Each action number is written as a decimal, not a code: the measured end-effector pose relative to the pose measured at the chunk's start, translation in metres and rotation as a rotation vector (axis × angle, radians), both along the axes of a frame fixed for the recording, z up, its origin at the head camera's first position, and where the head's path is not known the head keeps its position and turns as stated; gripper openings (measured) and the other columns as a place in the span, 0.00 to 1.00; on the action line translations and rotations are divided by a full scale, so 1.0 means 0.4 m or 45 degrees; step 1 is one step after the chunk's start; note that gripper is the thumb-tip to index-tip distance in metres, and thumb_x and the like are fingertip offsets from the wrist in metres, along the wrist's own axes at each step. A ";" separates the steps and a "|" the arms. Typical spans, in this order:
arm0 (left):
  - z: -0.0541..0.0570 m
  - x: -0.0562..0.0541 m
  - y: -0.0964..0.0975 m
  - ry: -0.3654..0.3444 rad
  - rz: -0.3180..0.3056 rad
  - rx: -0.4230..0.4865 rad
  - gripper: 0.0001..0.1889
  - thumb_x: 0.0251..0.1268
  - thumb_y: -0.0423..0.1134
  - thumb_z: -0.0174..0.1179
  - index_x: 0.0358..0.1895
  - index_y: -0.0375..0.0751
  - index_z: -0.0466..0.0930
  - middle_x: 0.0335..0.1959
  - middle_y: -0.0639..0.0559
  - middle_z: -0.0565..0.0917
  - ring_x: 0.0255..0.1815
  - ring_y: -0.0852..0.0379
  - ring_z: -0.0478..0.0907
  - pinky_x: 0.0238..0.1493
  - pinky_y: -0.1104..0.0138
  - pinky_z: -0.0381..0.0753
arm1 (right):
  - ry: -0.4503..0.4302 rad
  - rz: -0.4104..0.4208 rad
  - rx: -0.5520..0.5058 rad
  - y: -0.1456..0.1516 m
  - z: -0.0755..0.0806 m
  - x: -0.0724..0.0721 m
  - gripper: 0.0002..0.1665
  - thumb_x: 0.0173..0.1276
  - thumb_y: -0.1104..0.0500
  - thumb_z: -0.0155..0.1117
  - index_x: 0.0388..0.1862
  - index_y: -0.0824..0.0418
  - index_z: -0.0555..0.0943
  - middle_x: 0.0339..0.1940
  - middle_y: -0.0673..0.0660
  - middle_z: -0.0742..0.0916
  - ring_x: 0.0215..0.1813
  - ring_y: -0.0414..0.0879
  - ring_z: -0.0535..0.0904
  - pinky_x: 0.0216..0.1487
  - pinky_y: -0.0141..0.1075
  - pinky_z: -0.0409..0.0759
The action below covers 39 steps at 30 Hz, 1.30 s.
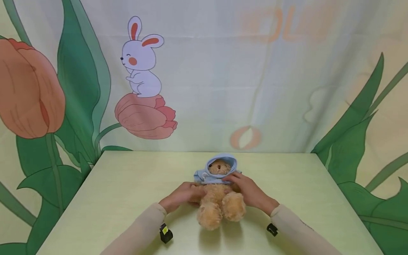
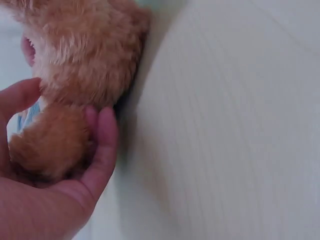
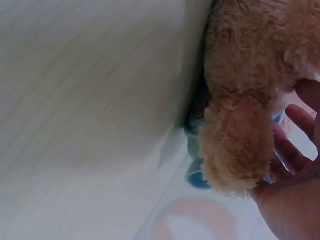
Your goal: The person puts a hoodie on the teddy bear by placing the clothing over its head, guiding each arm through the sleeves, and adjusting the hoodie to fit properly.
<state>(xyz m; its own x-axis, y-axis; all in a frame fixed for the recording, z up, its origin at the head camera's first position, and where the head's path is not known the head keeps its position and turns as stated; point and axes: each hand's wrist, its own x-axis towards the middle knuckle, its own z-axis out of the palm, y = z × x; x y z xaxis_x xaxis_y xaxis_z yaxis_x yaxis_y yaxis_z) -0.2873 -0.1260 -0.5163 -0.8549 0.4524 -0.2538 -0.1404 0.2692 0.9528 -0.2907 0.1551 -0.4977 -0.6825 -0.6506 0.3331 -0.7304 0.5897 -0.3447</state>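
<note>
A light brown teddy bear (image 1: 214, 194) lies on its back on the table, feet toward me. A light blue hooded top (image 1: 215, 180) is over its head and upper chest, the hood framing its face. The bear's belly and legs are bare of cloth. My left hand (image 1: 188, 194) holds the bear's arm at the left side; in the left wrist view, thumb and fingers (image 2: 104, 150) curl round the furry arm (image 2: 52, 142). At the bear's other side, my right hand (image 1: 250, 189) grips near the other arm (image 3: 237, 145), fingertips at the top's hem.
The pale green table (image 1: 127, 177) extends to both sides of the bear. Behind it hangs a cloth backdrop (image 1: 204, 88) printed with a rabbit and tulips. Small black devices (image 1: 165, 233) are at both wrists.
</note>
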 end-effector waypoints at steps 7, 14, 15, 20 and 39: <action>-0.003 -0.009 -0.007 -0.053 0.158 0.288 0.18 0.66 0.40 0.63 0.54 0.35 0.78 0.47 0.50 0.85 0.48 0.57 0.83 0.57 0.55 0.80 | -0.032 -0.116 0.040 -0.023 -0.002 0.001 0.26 0.67 0.49 0.67 0.62 0.52 0.76 0.57 0.51 0.80 0.42 0.41 0.80 0.43 0.38 0.80; 0.001 0.002 0.000 -0.072 0.138 0.286 0.28 0.70 0.46 0.60 0.68 0.38 0.65 0.62 0.42 0.75 0.54 0.54 0.79 0.55 0.55 0.80 | -0.056 -0.163 -0.017 -0.051 0.001 0.006 0.30 0.60 0.51 0.74 0.60 0.54 0.77 0.50 0.53 0.81 0.38 0.41 0.82 0.40 0.35 0.81; 0.004 0.003 0.002 -0.063 0.151 0.283 0.29 0.70 0.47 0.60 0.68 0.39 0.64 0.63 0.41 0.75 0.54 0.54 0.79 0.53 0.56 0.81 | -0.069 -0.151 -0.047 -0.054 0.003 0.006 0.30 0.60 0.52 0.74 0.60 0.55 0.76 0.50 0.54 0.80 0.38 0.42 0.83 0.40 0.35 0.82; 0.023 0.005 0.007 0.041 0.272 0.305 0.29 0.71 0.43 0.56 0.71 0.37 0.63 0.69 0.39 0.71 0.61 0.53 0.75 0.55 0.60 0.78 | -0.236 -0.137 -0.228 -0.063 0.007 0.002 0.34 0.63 0.56 0.71 0.67 0.54 0.71 0.52 0.58 0.79 0.42 0.47 0.85 0.45 0.42 0.84; 0.116 0.041 0.064 0.639 0.388 -0.144 0.30 0.59 0.44 0.68 0.66 0.54 0.72 0.67 0.50 0.74 0.65 0.48 0.73 0.61 0.51 0.76 | -0.791 -0.296 -0.696 -0.072 0.069 -0.009 0.37 0.66 0.47 0.68 0.71 0.42 0.65 0.55 0.62 0.82 0.42 0.54 0.88 0.33 0.51 0.85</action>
<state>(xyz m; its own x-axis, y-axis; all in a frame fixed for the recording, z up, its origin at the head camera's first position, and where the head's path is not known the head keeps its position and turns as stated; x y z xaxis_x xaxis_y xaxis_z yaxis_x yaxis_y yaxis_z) -0.2710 -0.1005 -0.4697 -0.9699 0.1618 0.1821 0.2324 0.3911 0.8905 -0.2945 0.1263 -0.4702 -0.9408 -0.3290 0.0809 -0.1965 0.3353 -0.9214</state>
